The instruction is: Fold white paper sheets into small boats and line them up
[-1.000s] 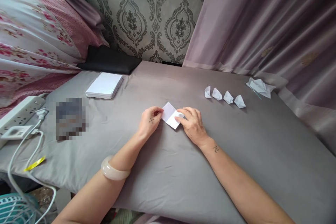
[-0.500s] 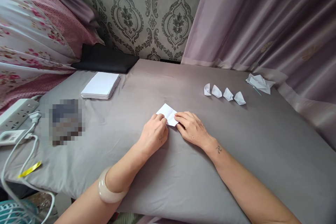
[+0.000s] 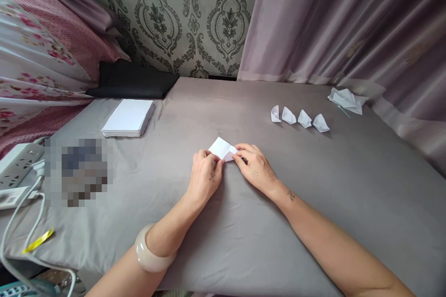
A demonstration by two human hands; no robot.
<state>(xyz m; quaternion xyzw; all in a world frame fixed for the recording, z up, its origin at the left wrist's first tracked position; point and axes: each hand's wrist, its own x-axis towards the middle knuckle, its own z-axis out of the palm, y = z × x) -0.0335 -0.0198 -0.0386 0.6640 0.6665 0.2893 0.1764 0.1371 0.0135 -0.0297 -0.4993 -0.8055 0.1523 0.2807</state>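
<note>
One small white paper (image 3: 218, 146), creased and partly folded: before you, near the middle of the grey cloth (image 3: 296, 222), a pointed corner facing away from you, a flap turned up on the near right side.

One left hand (image 3: 206, 172), yours: thumb and fingers drawn narrow, pinching the paper's near left edge; a pale bangle (image 3: 149, 251) rings that forearm.

One right hand (image 3: 257, 167), yours: thumb and forefinger close together, holding the paper's right end at the flap.

Four folded paper pieces (image 3: 304, 119), white: standing in a row beyond your right hand, well apart from it.

One heap of loose white papers (image 3: 347, 100): farther right, near the curtain (image 3: 313, 23); a thin teal stick (image 3: 344, 111) just beside it.

One stack of white sheets (image 3: 128, 116): far left, just before a black covering (image 3: 134, 81).

One white power strip (image 3: 21, 162): left edge, cables attached; a yellow strip (image 3: 39, 240) nearby.

One patterned wall (image 3: 193, 23): behind all.
</note>
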